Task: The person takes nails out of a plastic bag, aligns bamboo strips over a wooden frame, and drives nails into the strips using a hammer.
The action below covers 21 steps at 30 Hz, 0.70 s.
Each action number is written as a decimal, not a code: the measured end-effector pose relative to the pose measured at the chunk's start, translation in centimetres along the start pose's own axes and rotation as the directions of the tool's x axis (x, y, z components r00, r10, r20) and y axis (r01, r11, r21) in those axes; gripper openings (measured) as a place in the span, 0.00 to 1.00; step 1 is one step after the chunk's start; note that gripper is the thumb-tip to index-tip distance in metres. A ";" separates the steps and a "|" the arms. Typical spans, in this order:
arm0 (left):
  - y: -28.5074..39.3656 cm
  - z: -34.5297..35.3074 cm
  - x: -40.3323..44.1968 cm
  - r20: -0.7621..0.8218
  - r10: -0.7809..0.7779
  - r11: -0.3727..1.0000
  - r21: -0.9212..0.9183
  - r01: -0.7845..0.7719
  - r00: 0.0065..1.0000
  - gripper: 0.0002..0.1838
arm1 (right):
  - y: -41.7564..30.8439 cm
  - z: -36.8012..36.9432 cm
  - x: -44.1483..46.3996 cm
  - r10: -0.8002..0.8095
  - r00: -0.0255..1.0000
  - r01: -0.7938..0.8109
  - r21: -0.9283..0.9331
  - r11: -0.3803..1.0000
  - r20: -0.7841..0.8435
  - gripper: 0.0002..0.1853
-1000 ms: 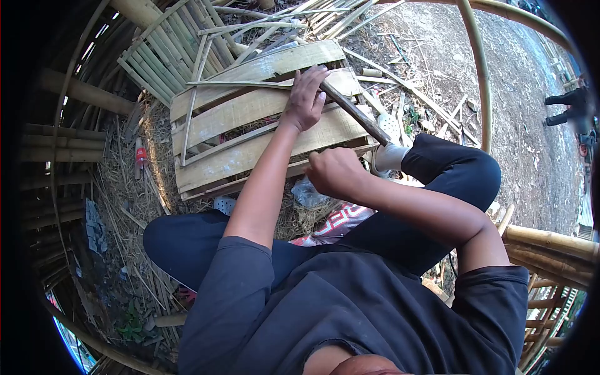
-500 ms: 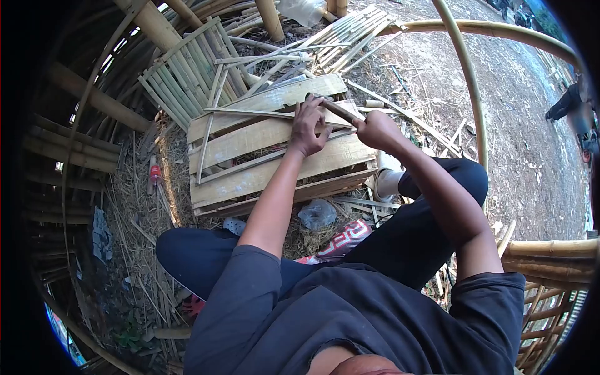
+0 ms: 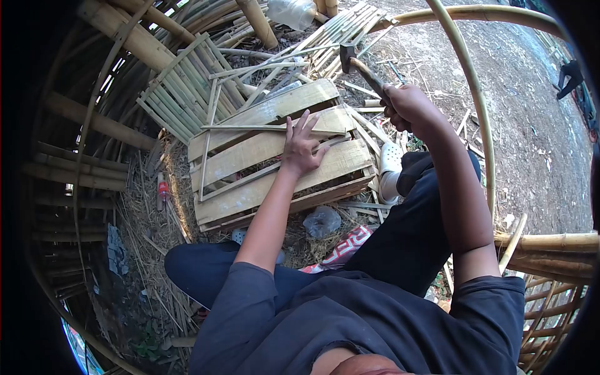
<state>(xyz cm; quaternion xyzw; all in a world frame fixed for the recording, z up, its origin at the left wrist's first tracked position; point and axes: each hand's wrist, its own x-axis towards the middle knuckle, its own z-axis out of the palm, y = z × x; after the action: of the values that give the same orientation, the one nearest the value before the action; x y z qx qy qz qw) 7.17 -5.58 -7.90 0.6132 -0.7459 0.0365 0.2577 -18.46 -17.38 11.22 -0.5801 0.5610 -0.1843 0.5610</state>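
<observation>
Out at between eight and nine o'clock from the middle of the slatted wooden crate, a red-labelled bottle is seen on the straw-covered ground, well apart. At ten o'clock, a panel of bamboo slats is placed just beyond the crate. The crate itself is set before the person's bent legs, presumably so that it can be reached by both hands. Across its slats, thin strips are laid in a narrow wedge closing toward three o'clock; a flat backing seems to be given them by the slats. Near that narrow end, the strips are covered by the left hand, palm down with some fingers spread, apparently so that shifting is prevented; whether anything small is pinched by the thumb cannot be told. At five o'clock, a clear plastic bag is left off the crate. At one o'clock, the head of a hammer is held up, apart from the strips. Its handle is gripped at between two and three o'clock by the right hand, closed well behind the head, probably for leverage.
</observation>
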 end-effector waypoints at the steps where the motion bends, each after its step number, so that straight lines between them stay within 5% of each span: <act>1: -0.3 0.1 0.1 0.008 0.012 1.000 -0.023 -0.012 1.000 0.14 | -0.1 -0.3 0.1 0.023 1.000 -0.025 0.073 0.997 0.021 0.21; 3: -0.6 0.1 0.2 0.018 0.033 0.997 -0.069 -0.032 0.999 0.14 | -0.3 -1.1 0.4 0.062 0.996 -0.076 0.210 0.975 0.069 0.19; 10: -0.7 0.1 0.6 -0.012 -0.078 0.991 -0.112 0.076 0.997 0.15 | 0.0 -2.0 0.5 0.089 0.992 -0.111 0.268 0.957 0.092 0.18; 21: -5.2 1.1 3.4 -0.078 -0.227 0.973 -0.064 0.222 0.971 0.18 | 1.2 -2.1 1.0 0.093 0.994 -0.101 0.138 0.985 0.061 0.21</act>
<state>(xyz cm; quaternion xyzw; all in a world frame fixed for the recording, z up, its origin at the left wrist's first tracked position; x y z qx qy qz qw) 11.32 -10.27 -8.77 0.6843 -0.6608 0.0123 0.3082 -20.45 -18.83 10.43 -0.5157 0.5588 -0.1802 0.6240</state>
